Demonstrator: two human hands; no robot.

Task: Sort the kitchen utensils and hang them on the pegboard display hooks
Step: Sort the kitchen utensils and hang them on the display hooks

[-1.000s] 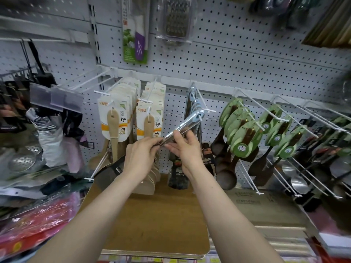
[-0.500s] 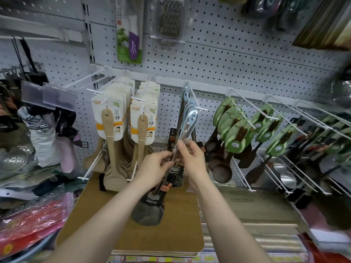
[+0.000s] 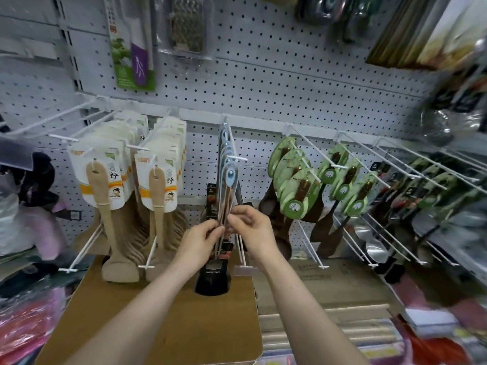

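Note:
A steel-handled spatula point(image 3: 228, 191) with a black head point(image 3: 213, 279) hangs upright from the middle pegboard hook point(image 3: 235, 157), in front of several like it. My left hand point(image 3: 199, 239) pinches its shiny handle from the left. My right hand point(image 3: 251, 223) pinches the same handle from the right, fingers curled. Both hands meet at mid-handle, below the hook's tip.
Wooden spatulas in white card sleeves point(image 3: 101, 180) hang on hooks to the left. Dark wooden spoons with green tags point(image 3: 297, 196) and steel ladles point(image 3: 371, 248) hang to the right. A brown cardboard sheet point(image 3: 147, 320) lies below. A grater pack point(image 3: 187, 25) hangs higher on the pegboard point(image 3: 290, 83).
The spatula, held tilted with its handle end at the hook tip a second ago, now hangs straight down on the hook. Both hands have slid lower along its handle.

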